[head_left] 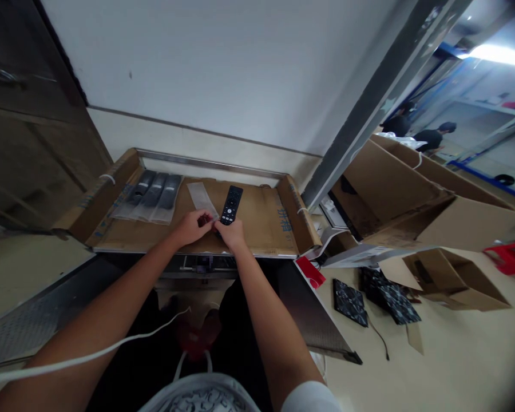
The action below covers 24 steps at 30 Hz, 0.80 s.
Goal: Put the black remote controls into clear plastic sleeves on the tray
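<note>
here, the right hand (232,232) grips the near end of a slim black plastic remote control (231,203), leaving its face mostly uncovered, over the brown cardboard-lined surface (260,220); beside it the left hand (194,227) appears to pinch a clear flat plastic sleeve (201,197)

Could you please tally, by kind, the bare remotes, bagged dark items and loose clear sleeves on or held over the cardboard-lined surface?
Bare remote control, in the right hand: 1
Dark items in clear bags, each counted with its bag: 3
Loose clear sleeve, at the left hand: 1
Total: 5
</note>
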Each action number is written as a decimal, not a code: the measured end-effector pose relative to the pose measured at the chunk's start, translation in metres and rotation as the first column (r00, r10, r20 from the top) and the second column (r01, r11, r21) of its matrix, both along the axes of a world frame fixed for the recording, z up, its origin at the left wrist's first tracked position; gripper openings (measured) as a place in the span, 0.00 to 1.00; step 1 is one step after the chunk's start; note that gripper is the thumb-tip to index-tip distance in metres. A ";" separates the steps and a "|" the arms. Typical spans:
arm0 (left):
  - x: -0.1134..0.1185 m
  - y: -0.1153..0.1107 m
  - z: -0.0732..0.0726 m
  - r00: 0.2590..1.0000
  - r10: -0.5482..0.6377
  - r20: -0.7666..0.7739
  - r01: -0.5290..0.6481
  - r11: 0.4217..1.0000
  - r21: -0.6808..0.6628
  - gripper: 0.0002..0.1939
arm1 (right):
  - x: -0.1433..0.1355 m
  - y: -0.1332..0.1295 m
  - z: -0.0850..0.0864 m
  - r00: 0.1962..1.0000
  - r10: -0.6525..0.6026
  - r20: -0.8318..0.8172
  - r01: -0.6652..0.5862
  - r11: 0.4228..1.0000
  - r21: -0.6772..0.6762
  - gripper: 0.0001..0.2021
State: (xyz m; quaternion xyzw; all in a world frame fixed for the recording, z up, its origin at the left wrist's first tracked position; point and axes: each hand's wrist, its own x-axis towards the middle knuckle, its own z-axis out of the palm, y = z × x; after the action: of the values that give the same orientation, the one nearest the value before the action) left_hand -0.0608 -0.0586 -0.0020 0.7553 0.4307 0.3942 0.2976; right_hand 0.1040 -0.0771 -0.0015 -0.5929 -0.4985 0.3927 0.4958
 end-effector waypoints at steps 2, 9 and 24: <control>0.000 -0.001 -0.001 0.999 -0.031 -0.032 0.032 0.999 0.027 0.10 | 0.001 0.000 -0.001 0.999 0.021 -0.044 -0.020 1.000 0.021 0.10; -0.003 -0.002 -0.001 0.995 0.008 -0.099 0.001 0.996 0.091 0.11 | 0.001 0.000 -0.002 0.986 0.105 -0.133 -0.104 0.994 0.014 0.14; 0.001 -0.006 0.004 0.980 0.065 -0.186 -0.006 0.953 0.304 0.12 | -0.003 -0.004 0.010 0.996 0.012 0.091 -0.011 1.000 -0.012 0.10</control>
State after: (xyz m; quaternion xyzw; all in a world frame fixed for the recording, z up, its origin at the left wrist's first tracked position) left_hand -0.0596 -0.0647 0.0021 0.8187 0.4059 0.3854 0.1283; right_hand 0.1014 -0.0815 0.0082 -0.6102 -0.5216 0.3710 0.4667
